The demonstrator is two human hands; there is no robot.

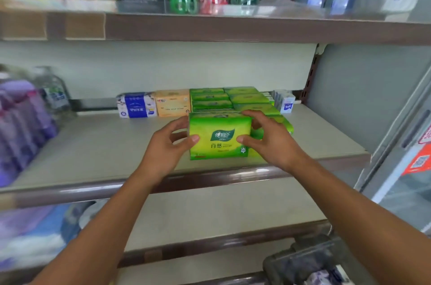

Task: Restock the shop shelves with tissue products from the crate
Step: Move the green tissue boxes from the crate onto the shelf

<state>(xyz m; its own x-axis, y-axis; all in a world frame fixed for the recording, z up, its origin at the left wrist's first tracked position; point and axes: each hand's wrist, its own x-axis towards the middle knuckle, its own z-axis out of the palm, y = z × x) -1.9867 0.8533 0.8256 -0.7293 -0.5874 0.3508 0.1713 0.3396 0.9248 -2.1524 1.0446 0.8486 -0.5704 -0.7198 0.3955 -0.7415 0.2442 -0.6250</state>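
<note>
Both hands on green pack (219,136) at shelf (98,144) front — left hand (166,144) and right hand (268,137) clasping its sides, thumbs on face; green packs (229,99) already rowed behind; shelf mostly bare; crate (310,261) below, contents blurred — likely more to stock.

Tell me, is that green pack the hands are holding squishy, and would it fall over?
Probably squishy: the green tissue pack has a soft, glossy film wrap, and the left hand and right hand pinch its sides. Likely light for its size. It looks blocky with flat faces, so it should sit steady on the shelf.
</note>
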